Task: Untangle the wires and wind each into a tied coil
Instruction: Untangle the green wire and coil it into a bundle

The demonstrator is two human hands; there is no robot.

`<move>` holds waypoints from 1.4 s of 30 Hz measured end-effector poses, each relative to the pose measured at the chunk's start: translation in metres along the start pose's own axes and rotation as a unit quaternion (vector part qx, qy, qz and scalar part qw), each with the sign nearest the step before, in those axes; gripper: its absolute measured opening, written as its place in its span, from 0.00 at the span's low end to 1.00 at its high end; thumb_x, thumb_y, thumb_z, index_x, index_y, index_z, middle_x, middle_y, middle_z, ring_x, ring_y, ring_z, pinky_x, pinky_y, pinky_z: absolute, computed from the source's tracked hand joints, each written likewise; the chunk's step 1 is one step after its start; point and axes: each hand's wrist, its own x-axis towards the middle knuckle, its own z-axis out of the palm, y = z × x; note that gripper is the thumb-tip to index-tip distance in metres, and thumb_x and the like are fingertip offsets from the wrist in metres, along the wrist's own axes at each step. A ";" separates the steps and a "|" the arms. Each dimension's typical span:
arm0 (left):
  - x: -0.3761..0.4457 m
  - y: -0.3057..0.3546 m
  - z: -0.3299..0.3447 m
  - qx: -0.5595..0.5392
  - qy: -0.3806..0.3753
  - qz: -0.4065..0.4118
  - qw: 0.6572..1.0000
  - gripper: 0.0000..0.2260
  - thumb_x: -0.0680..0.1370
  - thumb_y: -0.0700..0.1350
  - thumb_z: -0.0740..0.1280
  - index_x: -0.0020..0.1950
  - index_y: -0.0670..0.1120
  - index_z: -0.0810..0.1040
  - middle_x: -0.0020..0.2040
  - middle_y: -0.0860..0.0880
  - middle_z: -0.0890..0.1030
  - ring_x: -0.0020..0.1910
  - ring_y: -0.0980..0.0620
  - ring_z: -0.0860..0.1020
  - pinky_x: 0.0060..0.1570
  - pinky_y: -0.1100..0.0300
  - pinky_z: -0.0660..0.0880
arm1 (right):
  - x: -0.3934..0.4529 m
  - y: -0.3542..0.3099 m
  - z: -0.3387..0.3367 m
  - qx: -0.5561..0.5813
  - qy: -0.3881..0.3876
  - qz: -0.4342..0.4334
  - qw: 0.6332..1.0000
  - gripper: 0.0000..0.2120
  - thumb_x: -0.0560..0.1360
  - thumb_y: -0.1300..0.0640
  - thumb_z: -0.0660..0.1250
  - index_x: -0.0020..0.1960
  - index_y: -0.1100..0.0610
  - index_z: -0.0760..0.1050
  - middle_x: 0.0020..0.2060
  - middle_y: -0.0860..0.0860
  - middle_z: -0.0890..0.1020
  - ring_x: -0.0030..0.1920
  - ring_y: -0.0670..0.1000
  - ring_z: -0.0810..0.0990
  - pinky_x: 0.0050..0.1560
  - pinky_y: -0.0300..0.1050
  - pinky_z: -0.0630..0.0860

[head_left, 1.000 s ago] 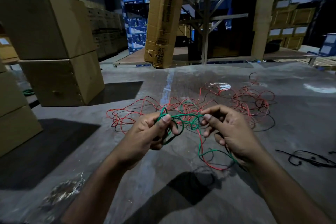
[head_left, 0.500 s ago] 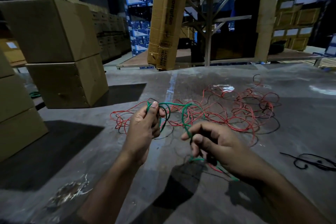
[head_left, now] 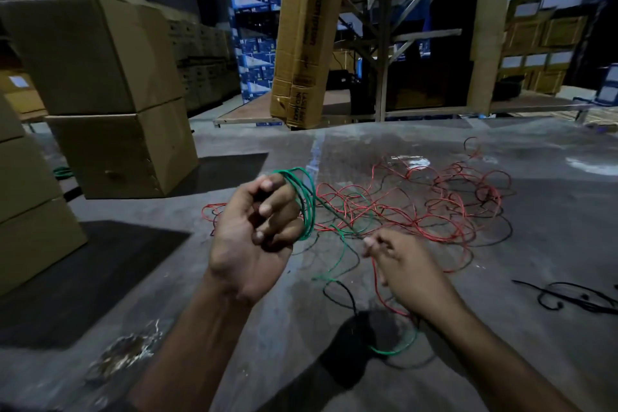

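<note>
A green wire (head_left: 307,201) is wound in a few loops round the curled fingers of my left hand (head_left: 255,237), palm turned toward me. Its free length runs down and right, past my right hand (head_left: 404,269), to a green bend near my wrist. My right hand pinches a strand at its fingertips just right of the coil; the strand's colour is hard to tell. Behind both hands a tangle of red wire (head_left: 434,207) mixed with black wire (head_left: 501,231) lies spread on the grey floor.
Stacked cardboard boxes (head_left: 110,100) stand at the left. A tall carton (head_left: 307,33) leans at the back centre, with metal racking behind it. Another black wire (head_left: 568,298) lies loose on the floor at the right. A pale stain (head_left: 123,351) marks the floor near my left forearm.
My left hand has turned palm toward me and risen, with more green loops round its fingers. My right hand has moved right and forward, drawing the strand out of the tangle.
</note>
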 end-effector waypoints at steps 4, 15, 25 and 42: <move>0.011 -0.004 0.004 0.081 0.075 0.089 0.990 0.13 0.84 0.45 0.50 0.41 0.48 0.66 0.43 0.49 0.80 0.33 0.57 0.78 0.39 0.65 0.76 | -0.014 -0.015 0.014 -0.038 -0.154 -0.005 0.987 0.14 0.82 0.55 0.57 0.41 0.50 0.75 0.24 0.47 0.75 0.27 0.44 0.74 0.34 0.45 0.72; 0.010 -0.029 -0.026 0.778 0.118 0.108 0.607 0.21 0.83 0.57 0.50 0.50 0.48 0.79 0.43 0.56 0.77 0.46 0.61 0.77 0.51 0.51 0.72 | -0.035 -0.036 -0.008 -0.161 -0.001 -0.057 0.985 0.06 0.76 0.49 0.66 0.46 0.46 0.69 0.39 0.51 0.82 0.43 0.57 0.80 0.41 0.53 0.76; 0.007 -0.033 -0.021 0.793 0.066 0.081 0.600 0.10 0.83 0.55 0.57 0.45 0.52 0.68 0.42 0.52 0.75 0.43 0.53 0.75 0.46 0.51 0.71 | -0.026 -0.048 -0.038 -0.173 0.215 -0.251 0.928 0.08 0.74 0.60 0.72 0.53 0.54 0.81 0.43 0.49 0.75 0.46 0.49 0.75 0.39 0.43 0.74; -0.005 -0.025 0.001 0.433 -0.003 -0.044 0.900 0.17 0.82 0.53 0.58 0.38 0.49 0.79 0.25 0.52 0.69 0.24 0.56 0.63 0.26 0.64 0.57 | 0.000 -0.048 -0.053 0.143 0.161 -0.155 0.964 0.07 0.77 0.48 0.68 0.43 0.50 0.78 0.26 0.51 0.75 0.22 0.45 0.72 0.22 0.37 0.69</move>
